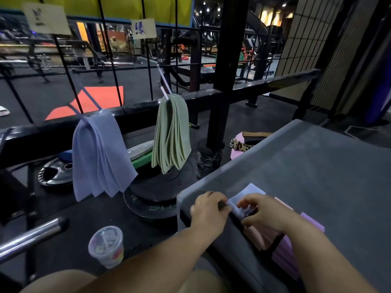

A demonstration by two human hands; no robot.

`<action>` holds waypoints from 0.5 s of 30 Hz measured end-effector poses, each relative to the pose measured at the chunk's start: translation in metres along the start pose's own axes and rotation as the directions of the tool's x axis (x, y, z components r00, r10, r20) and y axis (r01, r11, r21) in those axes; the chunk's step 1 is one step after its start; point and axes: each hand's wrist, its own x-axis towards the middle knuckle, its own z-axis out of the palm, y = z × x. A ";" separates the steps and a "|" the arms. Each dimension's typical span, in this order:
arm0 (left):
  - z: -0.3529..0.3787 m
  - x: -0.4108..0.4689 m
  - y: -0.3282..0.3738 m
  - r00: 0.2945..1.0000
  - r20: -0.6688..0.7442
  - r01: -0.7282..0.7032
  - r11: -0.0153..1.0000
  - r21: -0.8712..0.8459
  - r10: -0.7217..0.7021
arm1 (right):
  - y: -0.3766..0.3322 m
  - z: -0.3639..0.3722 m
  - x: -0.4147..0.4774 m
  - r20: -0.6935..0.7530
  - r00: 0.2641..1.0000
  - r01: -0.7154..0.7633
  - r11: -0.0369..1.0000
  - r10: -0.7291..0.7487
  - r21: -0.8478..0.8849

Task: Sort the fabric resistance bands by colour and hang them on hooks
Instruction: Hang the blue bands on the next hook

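Observation:
A bunch of blue bands (99,157) hangs from a hook (84,102) on the wire grid at the left. To its right, several green bands (171,134) hang from a second hook (164,85). On the grey platform (317,166) lies a pile of pink and purple bands (285,250). Both hands pinch a folded blue band (243,197) at the platform's near corner: my left hand (208,209) grips its left end, my right hand (262,212) its right side.
Paper labels (143,28) are clipped to the grid above each hook. Black weight plates (154,195) lie on the floor below the bands. A plastic cup (106,246) stands near my knee, beside a chrome bar (31,235). A leopard-print belt (243,145) lies behind the platform.

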 end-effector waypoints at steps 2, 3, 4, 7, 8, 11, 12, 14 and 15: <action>-0.002 0.004 0.003 1.000 0.008 0.022 0.991 -0.134 -0.021 | -0.001 -0.001 -0.001 -0.040 0.999 0.015 0.995 -0.012 0.094; -0.004 0.005 0.005 1.000 0.007 0.029 0.975 -0.221 -0.028 | -0.003 -0.002 -0.001 -0.071 0.997 0.039 0.987 -0.028 0.155; -0.006 0.006 0.008 0.999 0.000 0.035 0.950 -0.310 -0.037 | -0.006 -0.003 -0.002 -0.094 0.995 0.060 0.973 -0.040 0.223; -0.020 0.006 0.020 0.998 -0.023 0.032 0.868 -0.496 -0.051 | -0.016 -0.008 -0.005 -0.205 0.977 0.133 0.925 -0.061 0.357; -0.026 0.006 0.023 0.998 -0.040 0.012 0.849 -0.529 -0.039 | -0.019 -0.011 -0.007 -0.249 0.966 0.157 0.923 -0.070 0.351; -0.047 0.003 0.033 0.995 -0.095 -0.074 0.808 -0.585 0.023 | -0.034 -0.019 -0.011 -0.356 0.923 0.271 0.904 -0.147 0.329; -0.054 0.001 0.037 0.994 -0.102 -0.094 0.788 -0.608 0.040 | -0.040 -0.022 -0.013 -0.387 0.904 0.310 0.900 -0.179 0.307; -0.065 -0.004 0.043 0.993 -0.101 -0.120 0.702 -0.702 0.068 | -0.056 -0.028 -0.020 -0.432 0.867 0.389 0.879 -0.248 0.275; -0.070 -0.007 0.045 0.993 -0.097 -0.120 0.641 -0.758 0.072 | -0.062 -0.031 -0.022 -0.446 0.854 0.417 0.864 -0.267 0.282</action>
